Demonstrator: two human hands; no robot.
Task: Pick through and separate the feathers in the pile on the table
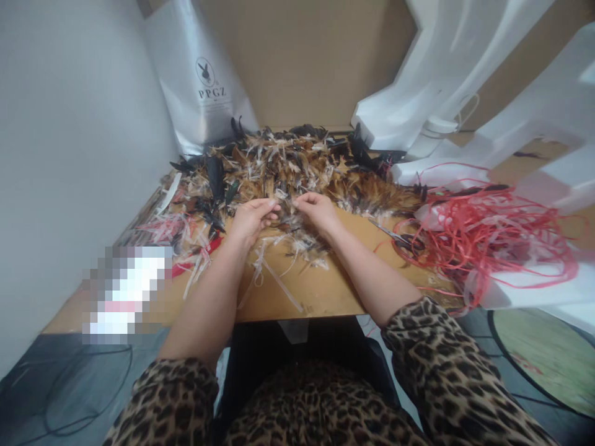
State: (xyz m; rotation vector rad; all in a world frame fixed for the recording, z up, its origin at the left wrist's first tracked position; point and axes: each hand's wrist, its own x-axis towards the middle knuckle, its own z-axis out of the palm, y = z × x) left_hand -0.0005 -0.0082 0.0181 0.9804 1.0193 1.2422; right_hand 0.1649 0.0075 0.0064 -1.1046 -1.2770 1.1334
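A big heap of brown, black and white feathers (297,167) covers the far half of a wooden board (320,291). My left hand (253,218) and my right hand (315,209) meet at the heap's near edge. Both have their fingers curled and pinched on a small bunch of feathers (286,207) held between them. Loose white strips and feather bits (274,266) lie on the board just under my wrists.
A tangle of red string (483,235) lies at the right on white plastic, with scissors (400,236) beside it. A silver bag (199,80) leans at the back left against a cardboard wall. White foam pieces (446,80) stand at the back right. A grey wall runs along the left.
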